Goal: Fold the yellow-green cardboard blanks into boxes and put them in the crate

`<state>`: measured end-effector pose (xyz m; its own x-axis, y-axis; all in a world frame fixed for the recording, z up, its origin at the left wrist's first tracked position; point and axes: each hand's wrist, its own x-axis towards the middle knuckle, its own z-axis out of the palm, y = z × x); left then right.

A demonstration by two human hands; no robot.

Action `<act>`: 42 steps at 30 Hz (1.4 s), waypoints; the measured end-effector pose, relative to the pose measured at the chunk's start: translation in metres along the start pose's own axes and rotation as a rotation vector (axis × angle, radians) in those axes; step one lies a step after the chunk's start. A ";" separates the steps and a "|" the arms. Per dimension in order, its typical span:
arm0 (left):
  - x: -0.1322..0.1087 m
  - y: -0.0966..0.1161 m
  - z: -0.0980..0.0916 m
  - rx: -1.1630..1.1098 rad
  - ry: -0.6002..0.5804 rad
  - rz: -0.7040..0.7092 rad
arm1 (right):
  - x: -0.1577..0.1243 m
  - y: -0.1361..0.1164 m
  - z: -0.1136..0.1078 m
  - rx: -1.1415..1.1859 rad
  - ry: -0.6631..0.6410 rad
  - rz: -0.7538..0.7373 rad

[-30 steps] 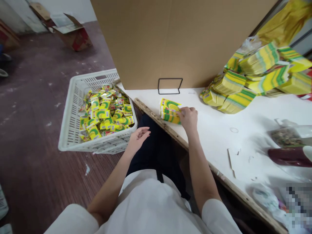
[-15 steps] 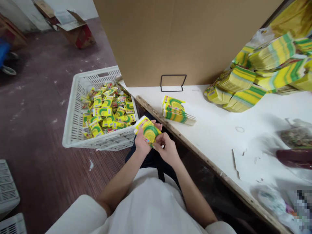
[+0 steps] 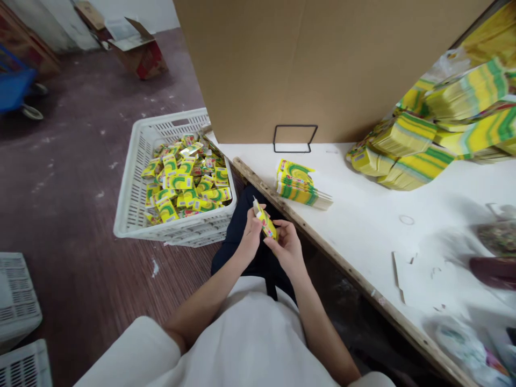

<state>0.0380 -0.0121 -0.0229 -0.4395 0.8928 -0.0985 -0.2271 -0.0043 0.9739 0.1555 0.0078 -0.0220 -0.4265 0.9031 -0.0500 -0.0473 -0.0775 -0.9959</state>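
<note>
Over my lap I hold a small yellow and green printed carton [image 3: 266,221], its narrower side turned toward me and a white flap at its upper end. My left hand [image 3: 250,235] is closed around its left side. My right hand [image 3: 287,247] pinches its lower right end between thumb and fingers. To the right, on the white table [image 3: 355,226], lies a fanned stack of flat cartons [image 3: 300,185]. A white plastic crate [image 3: 129,215] on my left holds many folded yellow cartons [image 3: 183,183].
A large cardboard sheet [image 3: 322,70] stands at the table's back, with a black wire frame [image 3: 295,138] before it. Bundled flat cartons [image 3: 419,156] are piled at the right. A wooden strip [image 3: 330,252] edges the table. More crates [image 3: 18,295] stand at lower left.
The carton has turned from its broad printed face to a narrower side, and looks less flat. My left fingers have closed around it. The whole view has shifted slightly.
</note>
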 end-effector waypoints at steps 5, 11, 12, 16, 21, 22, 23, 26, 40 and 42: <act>0.002 0.011 -0.003 0.025 0.051 0.047 | -0.002 -0.004 -0.003 0.040 -0.009 -0.020; 0.003 0.022 -0.012 0.013 0.045 0.072 | -0.003 -0.011 -0.017 -0.295 0.044 -0.108; 0.004 0.027 -0.016 0.004 0.043 0.087 | -0.004 -0.014 -0.023 -0.369 0.019 -0.126; 0.007 0.054 -0.038 0.151 -0.164 0.127 | -0.009 -0.029 -0.041 -0.761 -0.260 -0.172; 0.000 0.060 -0.036 0.719 -0.768 -0.050 | -0.017 -0.041 -0.035 -0.927 -0.417 -0.346; -0.002 0.056 -0.032 0.784 -0.800 -0.083 | -0.017 -0.041 -0.034 -0.939 -0.369 -0.387; -0.003 0.052 -0.028 0.820 -0.786 -0.101 | -0.018 -0.041 -0.034 -0.949 -0.283 -0.412; -0.005 0.043 -0.019 0.827 -0.606 -0.068 | -0.019 -0.035 -0.038 -0.836 0.089 -0.366; -0.023 0.027 0.002 0.715 -0.618 0.256 | -0.015 -0.025 -0.032 0.351 -0.112 0.263; -0.023 0.027 0.001 0.738 -0.603 0.267 | -0.015 -0.020 -0.033 0.351 -0.111 0.262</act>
<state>0.0429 -0.0319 0.0059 0.1652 0.9842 0.0640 0.5036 -0.1400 0.8525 0.1927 0.0092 -0.0038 -0.5579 0.7850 -0.2693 -0.2200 -0.4527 -0.8641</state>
